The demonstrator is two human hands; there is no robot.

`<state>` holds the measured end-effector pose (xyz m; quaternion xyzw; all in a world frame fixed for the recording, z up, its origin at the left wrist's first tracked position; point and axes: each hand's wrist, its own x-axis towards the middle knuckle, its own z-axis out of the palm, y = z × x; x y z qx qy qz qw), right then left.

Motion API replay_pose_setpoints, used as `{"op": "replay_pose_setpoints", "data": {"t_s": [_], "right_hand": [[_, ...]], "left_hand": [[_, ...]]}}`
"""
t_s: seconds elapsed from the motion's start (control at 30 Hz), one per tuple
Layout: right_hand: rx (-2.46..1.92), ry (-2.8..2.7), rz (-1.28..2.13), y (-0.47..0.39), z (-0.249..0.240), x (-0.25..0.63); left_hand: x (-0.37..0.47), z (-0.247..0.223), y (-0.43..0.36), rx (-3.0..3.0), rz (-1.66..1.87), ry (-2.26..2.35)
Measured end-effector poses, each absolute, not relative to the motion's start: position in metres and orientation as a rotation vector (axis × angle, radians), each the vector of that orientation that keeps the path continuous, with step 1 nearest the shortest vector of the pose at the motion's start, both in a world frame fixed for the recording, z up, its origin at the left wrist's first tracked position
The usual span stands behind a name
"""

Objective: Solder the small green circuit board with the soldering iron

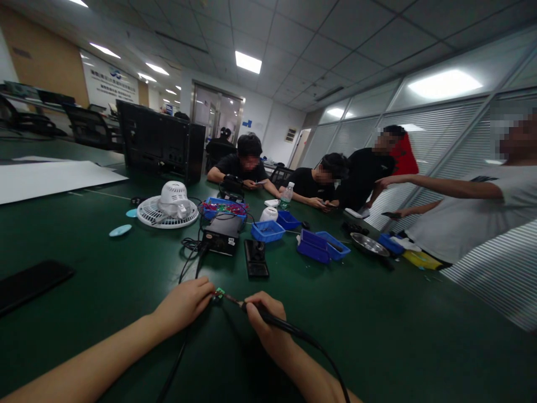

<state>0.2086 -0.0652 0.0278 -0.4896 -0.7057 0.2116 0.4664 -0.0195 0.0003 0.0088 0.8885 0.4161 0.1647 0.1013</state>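
Note:
My right hand [266, 319] grips a soldering iron [282, 323] like a pen, its tip pointing left and its black cable trailing down past my forearm. The tip reaches a small green circuit board [220, 291]; whether it touches the board I cannot tell. My left hand [184, 301] is closed at the board's left edge, fingertips pinching it, with a bit of red wire showing there. Beyond both hands are a black soldering station [221, 235] and a black iron stand [255, 262].
Blue trays [268, 230] and a tray of red wires [224, 208] lie farther back. Left of them is a white fan part [168, 210]. A dark phone-like slab [33, 284], a water bottle [286, 195] and a metal bowl [369, 244] are on the green table [126, 280]. Several people are around it.

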Motion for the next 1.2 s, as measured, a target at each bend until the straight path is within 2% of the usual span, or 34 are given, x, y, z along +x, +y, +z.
{"op": "replay_pose_setpoints", "data": {"t_s": [0.47,1.2], "right_hand": [[-1.182,-1.730,0.479,-0.066,0.028,0.209],[-1.203,-1.684,0.622,-0.065,0.038,0.208]], "left_hand": [[-0.019,0.010,-0.001,2.675,0.461,1.214],[-0.019,0.015,-0.003,2.729,0.423,1.171]]}}
